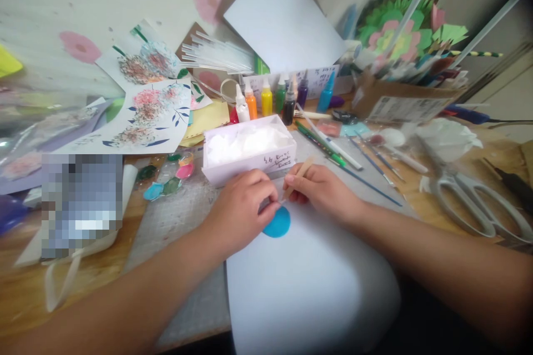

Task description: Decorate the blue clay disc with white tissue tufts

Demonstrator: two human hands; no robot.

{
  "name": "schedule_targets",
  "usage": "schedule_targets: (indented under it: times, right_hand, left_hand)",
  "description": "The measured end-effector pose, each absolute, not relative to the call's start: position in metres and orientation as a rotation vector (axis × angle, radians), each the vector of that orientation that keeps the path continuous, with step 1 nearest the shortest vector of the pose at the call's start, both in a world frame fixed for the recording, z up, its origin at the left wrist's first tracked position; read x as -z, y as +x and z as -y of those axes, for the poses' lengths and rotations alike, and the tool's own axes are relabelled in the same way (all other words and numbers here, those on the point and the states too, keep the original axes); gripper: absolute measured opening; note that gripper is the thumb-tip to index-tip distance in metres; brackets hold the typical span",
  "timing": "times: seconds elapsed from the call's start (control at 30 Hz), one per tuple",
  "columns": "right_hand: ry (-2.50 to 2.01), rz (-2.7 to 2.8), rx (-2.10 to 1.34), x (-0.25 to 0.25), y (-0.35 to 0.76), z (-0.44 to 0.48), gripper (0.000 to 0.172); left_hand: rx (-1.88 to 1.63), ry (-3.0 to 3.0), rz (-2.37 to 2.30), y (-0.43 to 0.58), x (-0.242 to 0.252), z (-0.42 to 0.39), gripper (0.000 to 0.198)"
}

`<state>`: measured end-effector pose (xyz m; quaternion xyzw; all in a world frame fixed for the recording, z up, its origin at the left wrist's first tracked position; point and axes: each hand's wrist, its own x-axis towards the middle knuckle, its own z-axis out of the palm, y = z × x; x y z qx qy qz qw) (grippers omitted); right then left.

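Note:
My left hand is closed, its thumb overlapping the upper left edge of a flat-looking round blue piece above the white paper. Whether the blue piece is paint, paper or a small lid, I cannot tell. My right hand pinches a wooden craft stick, slanted with its lower end close to my left fingertips. Something small and pale between the two hands is blurred. Just behind my hands stands a white box filled with white fluffy material.
Paint bottles stand behind the box. Pens and brushes lie to the right, then large scissors. Small paint pots and floral-printed sheets are at the left. A grey mat lies under the paper.

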<state>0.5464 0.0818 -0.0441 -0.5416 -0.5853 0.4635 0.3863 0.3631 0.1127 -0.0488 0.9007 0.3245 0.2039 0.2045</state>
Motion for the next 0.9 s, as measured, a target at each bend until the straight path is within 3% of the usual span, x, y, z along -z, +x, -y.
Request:
schedule_targets:
  times: [0.57,0.77,0.9]
  right_hand:
    - [-1.365,1.309,-1.225,0.045,0.551,-0.082,0.027]
    - [-1.327,1.420,-1.311,0.042,0.551,-0.077,0.028]
    - [-1.367,1.446,-1.249,0.044,0.549,-0.079,0.032]
  left_hand:
    - [-0.543,2.524,-0.991,0.361,0.050,-0.118,0.004]
    - [-0.601,2.529,-1.104,0.335,0.026,-0.126,0.012]
    - [-0.341,2.564,-1.193,0.320,0.007,-0.131,0.011]
